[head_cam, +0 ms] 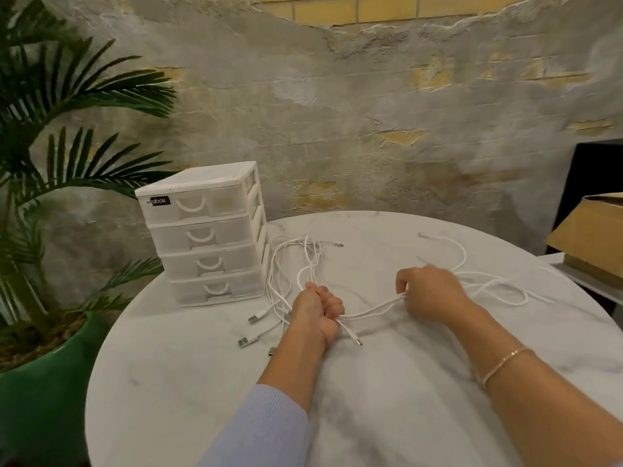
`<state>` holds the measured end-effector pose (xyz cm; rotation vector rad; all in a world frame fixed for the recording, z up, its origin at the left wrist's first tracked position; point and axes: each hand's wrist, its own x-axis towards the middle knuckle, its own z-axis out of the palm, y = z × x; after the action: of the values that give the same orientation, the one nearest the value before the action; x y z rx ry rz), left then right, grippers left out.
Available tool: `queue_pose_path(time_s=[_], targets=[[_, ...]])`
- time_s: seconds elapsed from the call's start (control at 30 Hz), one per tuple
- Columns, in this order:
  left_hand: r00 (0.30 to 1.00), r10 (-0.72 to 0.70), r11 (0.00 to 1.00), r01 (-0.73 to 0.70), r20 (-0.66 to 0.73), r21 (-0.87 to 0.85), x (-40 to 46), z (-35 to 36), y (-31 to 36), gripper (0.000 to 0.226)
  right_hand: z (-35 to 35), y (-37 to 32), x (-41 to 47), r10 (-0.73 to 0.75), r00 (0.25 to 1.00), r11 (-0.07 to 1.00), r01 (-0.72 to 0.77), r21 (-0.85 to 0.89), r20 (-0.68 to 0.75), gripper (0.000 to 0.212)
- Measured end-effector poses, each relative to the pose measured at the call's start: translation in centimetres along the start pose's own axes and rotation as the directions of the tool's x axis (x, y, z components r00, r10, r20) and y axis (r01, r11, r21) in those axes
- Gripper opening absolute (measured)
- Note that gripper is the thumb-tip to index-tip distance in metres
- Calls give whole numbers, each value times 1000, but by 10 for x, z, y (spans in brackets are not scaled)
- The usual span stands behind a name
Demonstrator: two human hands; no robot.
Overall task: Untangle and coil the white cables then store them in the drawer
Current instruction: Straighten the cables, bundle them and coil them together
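Several white cables (371, 311) lie tangled across a round white marble table (387, 399). My left hand (315, 308) grips a bundle of them in a fist, with loops (290, 264) trailing back toward the drawer unit and USB plugs (247, 341) lying loose on the table to its left. My right hand (429, 294) pinches strands of the same cables a little to the right, and more loops (495, 288) spread out beyond it. A white plastic drawer unit (205, 234) with several shut drawers stands at the table's back left.
A potted palm in a green pot (37, 382) stands left of the table. A cardboard box (593, 241) sits on a surface at the right, with a dark panel (593, 176) behind it. A rough plastered brick wall (337, 112) runs behind the table.
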<state>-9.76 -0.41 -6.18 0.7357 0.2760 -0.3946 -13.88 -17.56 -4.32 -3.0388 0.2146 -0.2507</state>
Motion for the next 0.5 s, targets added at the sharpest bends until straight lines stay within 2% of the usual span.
queue_pose_path(time_s=[0.07, 0.17, 0.27, 0.33, 0.4, 0.43, 0.5], targets=[[1000, -3, 999, 3, -10, 53, -1, 1, -1, 52, -9, 16, 10, -43, 996, 979, 25, -203, -83, 28], [1000, -23, 996, 24, -13, 90, 0, 4, -4, 52, -27, 32, 27, -97, 950, 964, 16, -264, -297, 24], [999, -39, 995, 41, -20, 91, 2, 3, -4, 51, -49, 35, 47, -193, 784, 970, 61, -236, -590, 6], [998, -45, 995, 48, -31, 82, 3, 0, -1, 51, -60, 35, 56, -284, 718, 945, 99, -310, -635, 9], [998, -43, 995, 47, -42, 91, 5, -2, 2, 50, -72, 36, 61, -338, 707, 919, 107, -379, -622, 8], [998, -40, 994, 44, -45, 97, 6, -3, 3, 50, -78, 36, 63, -312, 731, 914, 57, -401, -607, 11], [998, -38, 992, 43, -49, 115, 7, -3, 3, 49, -86, 38, 63, -118, 842, 906, -125, -404, -526, 29]])
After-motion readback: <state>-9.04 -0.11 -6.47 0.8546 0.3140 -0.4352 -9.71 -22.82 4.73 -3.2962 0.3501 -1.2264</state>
